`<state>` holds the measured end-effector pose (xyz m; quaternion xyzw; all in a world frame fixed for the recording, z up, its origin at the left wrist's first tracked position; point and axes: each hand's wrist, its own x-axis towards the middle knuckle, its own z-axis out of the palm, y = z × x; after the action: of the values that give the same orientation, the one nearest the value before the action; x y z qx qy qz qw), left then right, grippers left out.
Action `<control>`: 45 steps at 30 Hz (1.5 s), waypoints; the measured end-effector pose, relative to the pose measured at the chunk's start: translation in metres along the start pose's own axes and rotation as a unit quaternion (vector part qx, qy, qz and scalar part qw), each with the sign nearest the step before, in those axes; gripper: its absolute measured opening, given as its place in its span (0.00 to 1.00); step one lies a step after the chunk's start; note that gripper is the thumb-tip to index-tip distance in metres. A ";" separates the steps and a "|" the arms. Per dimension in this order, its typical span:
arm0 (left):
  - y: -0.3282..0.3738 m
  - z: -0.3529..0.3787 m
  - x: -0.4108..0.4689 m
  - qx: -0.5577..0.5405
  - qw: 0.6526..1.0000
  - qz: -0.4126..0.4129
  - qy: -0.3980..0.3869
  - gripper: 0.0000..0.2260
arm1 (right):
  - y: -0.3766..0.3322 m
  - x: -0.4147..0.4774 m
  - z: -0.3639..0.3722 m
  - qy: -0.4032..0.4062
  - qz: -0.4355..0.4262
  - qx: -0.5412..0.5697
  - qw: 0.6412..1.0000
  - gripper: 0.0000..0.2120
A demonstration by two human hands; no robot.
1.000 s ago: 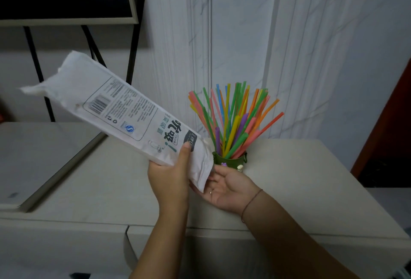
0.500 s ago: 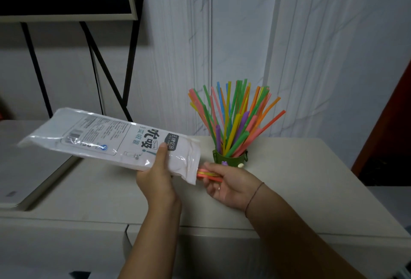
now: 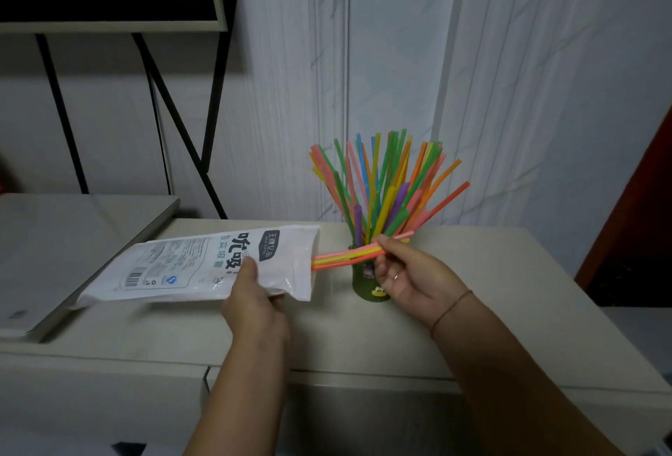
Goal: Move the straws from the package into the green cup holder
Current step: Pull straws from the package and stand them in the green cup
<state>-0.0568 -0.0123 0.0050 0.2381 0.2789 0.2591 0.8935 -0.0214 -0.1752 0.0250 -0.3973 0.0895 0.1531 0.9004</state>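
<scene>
Straws (image 3: 349,257) half out of package (image 3: 203,266), pinched by right hand (image 3: 407,273); left hand (image 3: 254,304) grips package

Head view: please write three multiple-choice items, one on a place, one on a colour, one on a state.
1. Where is the green cup holder? A) on a chair B) on the table C) on the floor
2. The package is mostly: A) red B) black C) white
3. The left hand: A) grips the package B) lies flat C) holds nothing
Answers: 1 B, it stands there, partly behind the right hand pinching straws; 2 C, white with dark print; 3 A, its thumb presses the package's face.
</scene>
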 end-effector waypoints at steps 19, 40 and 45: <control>-0.011 0.004 -0.007 0.011 1.000 0.011 -0.011 0.11 | 0.000 -0.003 0.005 0.030 -0.068 -0.012 0.997 0.05; -0.014 0.005 -0.002 0.004 1.000 -0.031 -0.006 0.10 | -0.043 -0.003 -0.014 0.078 -0.216 -0.111 0.967 0.04; -0.012 0.004 0.003 0.009 0.999 -0.040 -0.024 0.11 | -0.060 -0.001 -0.030 0.117 -0.285 -0.177 0.935 0.05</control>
<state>-0.0476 -0.0208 -0.0003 0.2407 0.2692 0.2148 0.9074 -0.0027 -0.2353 0.0465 -0.5742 0.0491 -0.1439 0.8045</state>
